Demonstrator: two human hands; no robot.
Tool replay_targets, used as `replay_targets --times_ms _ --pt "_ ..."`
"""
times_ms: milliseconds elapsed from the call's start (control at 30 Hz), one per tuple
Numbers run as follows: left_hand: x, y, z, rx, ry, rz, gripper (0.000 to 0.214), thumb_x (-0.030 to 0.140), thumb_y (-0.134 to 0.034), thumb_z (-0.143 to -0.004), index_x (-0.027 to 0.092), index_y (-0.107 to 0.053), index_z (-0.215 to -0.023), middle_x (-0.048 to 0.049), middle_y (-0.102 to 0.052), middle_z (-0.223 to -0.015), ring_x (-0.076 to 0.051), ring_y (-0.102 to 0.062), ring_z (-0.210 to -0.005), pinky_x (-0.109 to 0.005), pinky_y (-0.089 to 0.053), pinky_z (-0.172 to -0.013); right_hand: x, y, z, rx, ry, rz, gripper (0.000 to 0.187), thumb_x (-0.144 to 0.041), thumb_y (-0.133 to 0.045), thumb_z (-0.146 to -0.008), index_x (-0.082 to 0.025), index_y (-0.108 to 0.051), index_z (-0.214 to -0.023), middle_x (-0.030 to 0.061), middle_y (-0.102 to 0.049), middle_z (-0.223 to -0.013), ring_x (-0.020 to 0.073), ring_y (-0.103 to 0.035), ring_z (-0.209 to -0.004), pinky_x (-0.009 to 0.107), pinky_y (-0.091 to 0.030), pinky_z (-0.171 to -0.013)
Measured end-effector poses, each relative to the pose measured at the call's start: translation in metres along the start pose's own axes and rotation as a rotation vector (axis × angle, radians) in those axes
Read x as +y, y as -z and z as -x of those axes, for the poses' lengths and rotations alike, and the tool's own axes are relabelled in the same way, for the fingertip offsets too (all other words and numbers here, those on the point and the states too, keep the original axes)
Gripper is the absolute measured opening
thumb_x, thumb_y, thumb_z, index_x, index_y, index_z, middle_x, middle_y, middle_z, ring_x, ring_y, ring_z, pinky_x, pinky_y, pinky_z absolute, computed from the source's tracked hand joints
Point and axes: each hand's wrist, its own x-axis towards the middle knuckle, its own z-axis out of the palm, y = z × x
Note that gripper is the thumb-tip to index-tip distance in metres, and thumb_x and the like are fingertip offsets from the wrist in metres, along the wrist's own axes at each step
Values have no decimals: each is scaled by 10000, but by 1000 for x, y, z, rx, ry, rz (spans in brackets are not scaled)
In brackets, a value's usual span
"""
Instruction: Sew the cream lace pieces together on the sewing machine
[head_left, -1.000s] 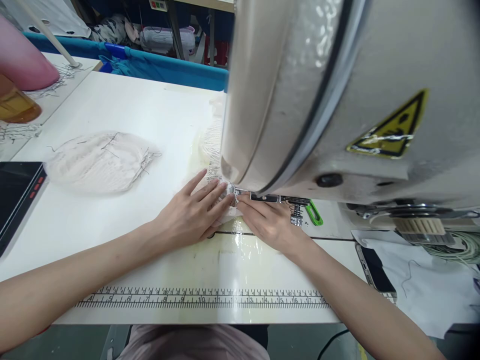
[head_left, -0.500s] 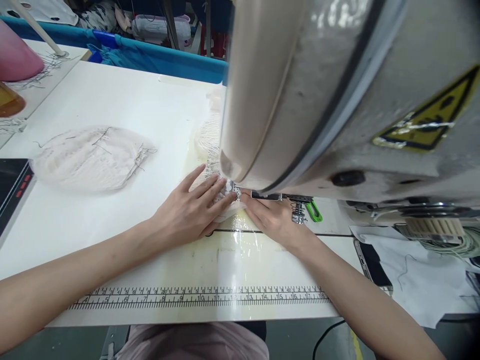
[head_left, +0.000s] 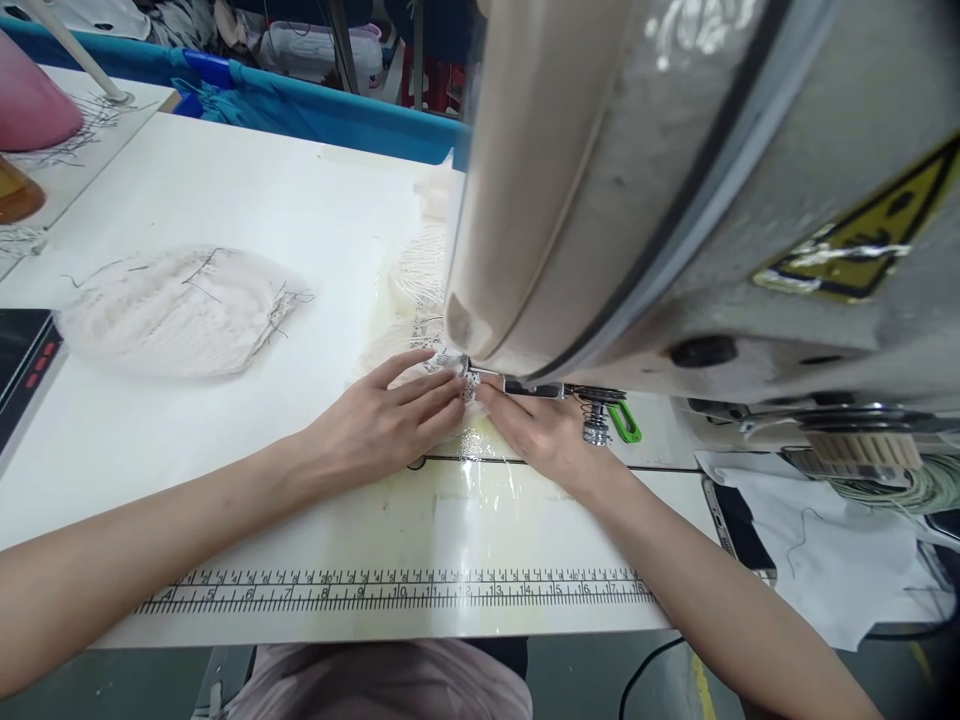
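Lace fabric (head_left: pixel 421 285) at frame centre beneath sewing machine (head_left: pixel 675 200), pressed flat to table (head_left: pixel 225 190) by left hand (head_left: pixel 375 425) and right hand (head_left: pixel 544 435), both open, fingertips at needle; most apparently lying beyond needle, little left in front.

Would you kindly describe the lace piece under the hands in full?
The lace piece is pale cream, sheer and openwork, with fine stripes. It lies flat on the white table, running back under the sewing machine head, which hides its right part. The left hand presses flat on its near end; the right hand touches its edge.
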Motion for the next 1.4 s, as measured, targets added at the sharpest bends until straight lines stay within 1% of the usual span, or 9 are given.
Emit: replay_targets --times_ms 167,367,567,667,800,1100,1267,1333,1400 --pt "-2 1 -1 -7 28 -9 219 106 -423 -963 128 -638 -931 -71 -730 -1082 -174 -670 -1071 -386 -433 -1096 -5 6 0 -32 -4 26 343 -99 -538 -910 -235 -600 -1218 21 -693 -1109 124 -608 -801 271 -414 -586" --pt "-3 3 -2 -26 68 -24 195 104 -436 -938 168 -616 -898 -39 -738 -1052 -173 -679 -1038 -391 -439 -1059 -10 5 -8 139 59 22 196 -83 -573 -885 -175 -633 -1047 -27 -717 -1028 75 -601 -741 249 -394 -598" --pt "-3 8 1 1 206 -15 206 144 -447 -854 172 -600 -989 -25 -729 -824 -171 -658 -705 -369 -457 -781 -14 5 -9 102 -16 -140 129 -109 -564 -856 -201 -592 -941 -50 -702 -902 84 -589 -718 248 -362 -575" --pt "-6 9 5 31 113 45 100 179 -498 -871 200 -594 -860 31 -668 -695 -127 -591 -607 -335 -399 -704 -16 9 -11 126 44 -252 136 -85 -524 -858 -205 -571 -898 -47 -663 -780 104 -582 -754 250 -373 -618" --pt "-7 9 8 104 -11 44 173 198 -536 -903 210 -573 -735 56 -582 -620 -107 -508 -579 -332 -365 -687 -16 14 -14 215 142 -305 170 -85 -499 -883 -231 -586 -898 -58 -651 -733 106 -579 -767 293 -421 -805" --pt "-2 15 6 137 -148 -59 240 118 -587 -874 211 -546 -657 58 -481 -584 -103 -443 -573 -311 -381 -643 -16 19 -13 275 229 -407 125 -114 -589 -884 -237 -597 -860 -61 -677 -806 99 -604 -880 331 -469 -970" --pt "-2 18 4 114 -233 -33 250 105 -576 -875 216 -550 -652 43 -602 -652 -113 -514 -586 -302 -408 -577 -13 18 -10 240 299 -401 123 -83 -626 -854 -203 -630 -876 -36 -704 -890 109 -613 -932 296 -512 -891" --pt "-1 16 4 89 -229 14 196 126 -559 -890 220 -591 -721 27 -680 -774 -126 -603 -706 -298 -481 -650 -13 18 -9 233 304 -384 117 -86 -638 -845 -202 -636 -863 -38 -712 -877 111 -626 -914 295 -522 -860" --pt "0 13 5 24 -146 94 117 185 -527 -918 204 -641 -905 -28 -717 -1008 -167 -649 -964 -322 -529 -845 -14 17 -9 248 291 -360 99 -108 -648 -847 -205 -637 -830 -45 -715 -839 110 -636 -883 289 -528 -831"
